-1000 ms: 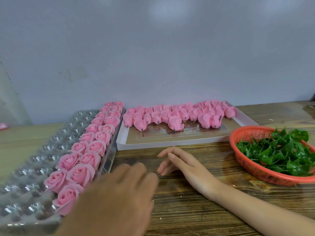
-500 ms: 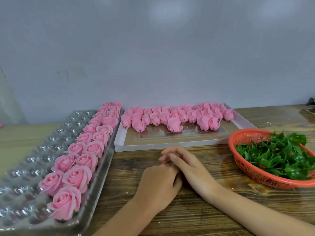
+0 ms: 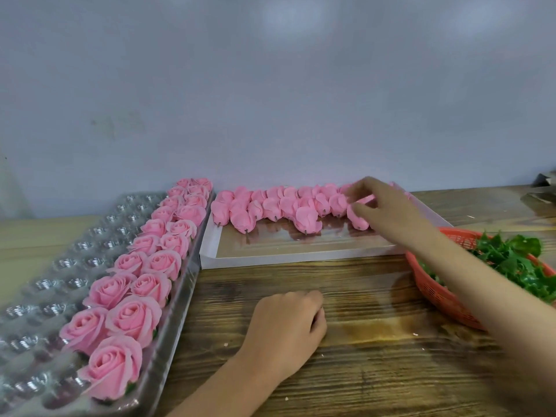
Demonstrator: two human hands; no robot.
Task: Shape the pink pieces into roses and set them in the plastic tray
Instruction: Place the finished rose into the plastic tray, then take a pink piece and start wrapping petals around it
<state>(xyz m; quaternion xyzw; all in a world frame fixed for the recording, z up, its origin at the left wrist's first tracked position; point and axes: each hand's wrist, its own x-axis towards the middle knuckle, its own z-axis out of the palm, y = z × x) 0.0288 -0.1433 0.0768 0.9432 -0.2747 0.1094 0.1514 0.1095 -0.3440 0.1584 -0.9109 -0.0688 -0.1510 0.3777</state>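
A clear plastic tray (image 3: 54, 266) lies at the left; finished pink roses (image 3: 126, 317) fill its two right-hand columns. Several unshaped pink pieces (image 3: 270, 206) lie in rows at the back of a flat white box (image 3: 301, 260). My right hand (image 3: 382, 206) reaches over the right end of those rows, and its thumb and fingers pinch one pink piece (image 3: 359, 219) there. My left hand (image 3: 285, 326) rests on the wooden table in front of the box, fingers loosely curled, holding nothing.
A red mesh basket (image 3: 436, 293) full of green leaves (image 3: 511, 260) stands at the right, under my right forearm. The tray's left columns are bare cups. A grey wall closes the back. Dark metal objects (image 3: 544, 188) sit at the far right edge.
My right hand has left the table by my left hand and gone up and right to the pink pieces in the box. My left hand has stayed on the table.
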